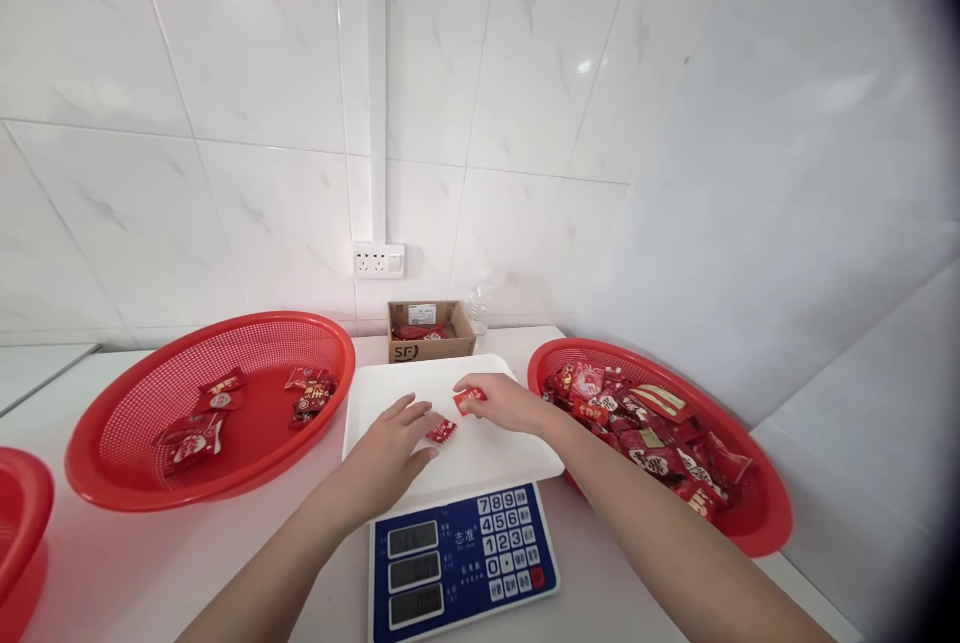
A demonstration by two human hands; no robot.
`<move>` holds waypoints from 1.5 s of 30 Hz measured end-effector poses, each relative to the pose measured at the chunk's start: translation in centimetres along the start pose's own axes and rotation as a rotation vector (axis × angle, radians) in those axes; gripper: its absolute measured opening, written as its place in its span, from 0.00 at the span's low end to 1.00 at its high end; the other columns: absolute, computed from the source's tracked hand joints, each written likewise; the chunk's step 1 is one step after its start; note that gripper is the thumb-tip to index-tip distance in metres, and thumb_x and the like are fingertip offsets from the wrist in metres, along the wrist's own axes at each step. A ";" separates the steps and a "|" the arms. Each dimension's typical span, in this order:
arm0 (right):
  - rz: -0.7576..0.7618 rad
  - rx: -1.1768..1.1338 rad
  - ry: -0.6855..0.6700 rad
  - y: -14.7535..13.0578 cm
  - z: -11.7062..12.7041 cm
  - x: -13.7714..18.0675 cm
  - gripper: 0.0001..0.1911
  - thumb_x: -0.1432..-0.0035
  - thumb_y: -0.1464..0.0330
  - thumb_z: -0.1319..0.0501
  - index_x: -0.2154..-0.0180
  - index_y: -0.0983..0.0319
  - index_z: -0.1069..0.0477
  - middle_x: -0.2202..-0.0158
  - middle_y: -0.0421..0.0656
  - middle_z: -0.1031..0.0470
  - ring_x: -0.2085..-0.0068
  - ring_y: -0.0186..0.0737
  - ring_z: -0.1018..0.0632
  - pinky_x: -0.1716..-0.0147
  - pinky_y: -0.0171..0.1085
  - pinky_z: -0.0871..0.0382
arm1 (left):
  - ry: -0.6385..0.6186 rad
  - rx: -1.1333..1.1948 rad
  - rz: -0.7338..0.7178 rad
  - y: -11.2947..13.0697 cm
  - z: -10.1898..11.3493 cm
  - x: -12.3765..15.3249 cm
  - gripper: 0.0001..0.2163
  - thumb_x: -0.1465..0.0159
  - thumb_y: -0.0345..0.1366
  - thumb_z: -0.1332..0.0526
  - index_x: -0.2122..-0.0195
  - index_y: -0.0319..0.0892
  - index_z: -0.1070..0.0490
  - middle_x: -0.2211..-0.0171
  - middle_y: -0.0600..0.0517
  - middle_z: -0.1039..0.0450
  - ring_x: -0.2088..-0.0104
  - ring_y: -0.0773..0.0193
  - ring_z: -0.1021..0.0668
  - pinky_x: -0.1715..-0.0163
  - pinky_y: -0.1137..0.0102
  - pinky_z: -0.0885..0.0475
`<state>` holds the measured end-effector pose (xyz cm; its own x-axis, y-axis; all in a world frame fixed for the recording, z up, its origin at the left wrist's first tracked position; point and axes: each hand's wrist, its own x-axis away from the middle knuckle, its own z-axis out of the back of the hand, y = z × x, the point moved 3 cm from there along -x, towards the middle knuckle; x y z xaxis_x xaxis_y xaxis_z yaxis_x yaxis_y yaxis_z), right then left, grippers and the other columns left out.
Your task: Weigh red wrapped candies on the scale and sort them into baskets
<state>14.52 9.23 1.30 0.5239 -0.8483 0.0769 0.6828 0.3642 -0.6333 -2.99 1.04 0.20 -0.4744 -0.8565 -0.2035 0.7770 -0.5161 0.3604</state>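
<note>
Two hands over the white scale tray, each at a small red candy.

I see my right hand [504, 403] above the white tray [382, 388] of the scale [461, 558], and its grip is closed on one red candy [469, 399] between thumb and fingers. My left hand [390, 448] lies flat and open on the tray, with its fingertips touching a second red candy [442, 432] that rests on the tray; it does not hold it. The two candies are near each other, in the middle of the tray. On the table [112, 563], a red basket [750, 523] full of red candies sits just right of the scale. A bigger red basket [112, 463] on the left has only a few candies in it. A small brown box [430, 330] stands behind the tray by the wall.
</note>
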 end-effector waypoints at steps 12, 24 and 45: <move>-0.058 0.280 0.104 1.3 -1.0 2.3 0.14 0.43 0.67 0.47 0.57 0.58 0.27 0.52 0.45 0.29 0.56 0.43 0.27 0.60 0.36 0.37 | -0.093 -0.197 0.040 -0.3 -0.1 -4.6 0.11 0.37 0.33 0.50 0.63 0.42 0.27 0.63 0.46 0.28 0.60 0.55 0.26 0.63 0.64 0.31; -0.131 0.334 0.263 2.9 1.0 2.0 0.15 0.40 0.63 0.49 0.56 0.58 0.29 0.54 0.44 0.28 0.57 0.41 0.26 0.64 0.35 0.38 | -0.075 -0.263 0.135 -0.5 -0.7 -6.6 0.11 0.38 0.38 0.48 0.56 0.45 0.31 0.60 0.47 0.31 0.56 0.55 0.29 0.64 0.66 0.32; -0.392 0.257 0.096 12.8 4.3 7.0 0.11 0.46 0.62 0.41 0.64 0.61 0.26 0.69 0.45 0.23 0.69 0.41 0.22 0.68 0.35 0.34 | -0.093 -0.162 0.014 -0.8 -1.5 -7.5 0.14 0.37 0.41 0.49 0.56 0.47 0.27 0.56 0.47 0.30 0.53 0.54 0.30 0.54 0.63 0.35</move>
<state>29.13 9.58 -2.91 0.1602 -0.9680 0.1932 0.9299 0.0823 -0.3585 0.52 7.84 0.02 -0.4938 -0.8624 -0.1115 0.8366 -0.5062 0.2097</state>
